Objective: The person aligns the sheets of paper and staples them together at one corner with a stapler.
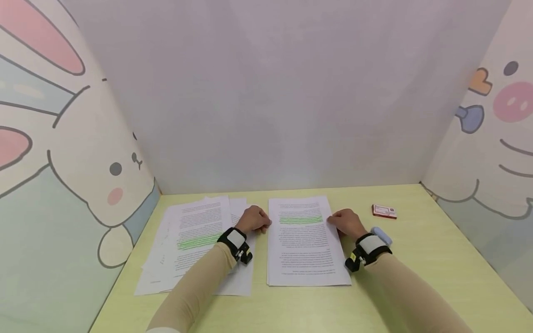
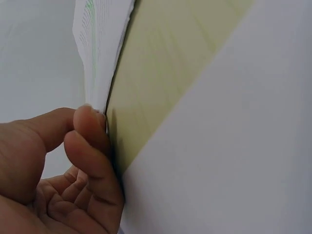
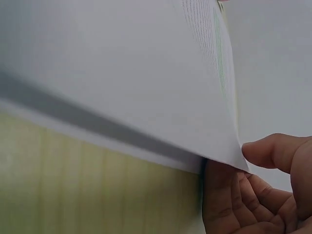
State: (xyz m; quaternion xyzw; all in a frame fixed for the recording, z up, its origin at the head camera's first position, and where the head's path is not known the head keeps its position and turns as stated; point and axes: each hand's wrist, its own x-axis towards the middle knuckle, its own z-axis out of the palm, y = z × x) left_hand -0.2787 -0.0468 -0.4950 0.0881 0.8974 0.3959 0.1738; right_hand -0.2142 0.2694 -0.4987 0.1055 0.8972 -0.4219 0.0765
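Observation:
A stack of printed sheets with a green highlighted band lies in the middle of the table in the head view. My left hand is at its left edge. There the thumb and forefinger pinch the paper edge, as the left wrist view shows, with the other fingers curled below. On the opposite side my right hand grips the right edge. In the right wrist view its thumb lies on top of the paper and the other fingers are underneath, partly hidden. That edge is lifted off the table.
More printed sheets lie overlapping on the left, one with a green highlighted band, partly under my left forearm. A small red-and-white box sits at the right. Beside my right wrist is a light blue object, partly hidden. Walls enclose the table.

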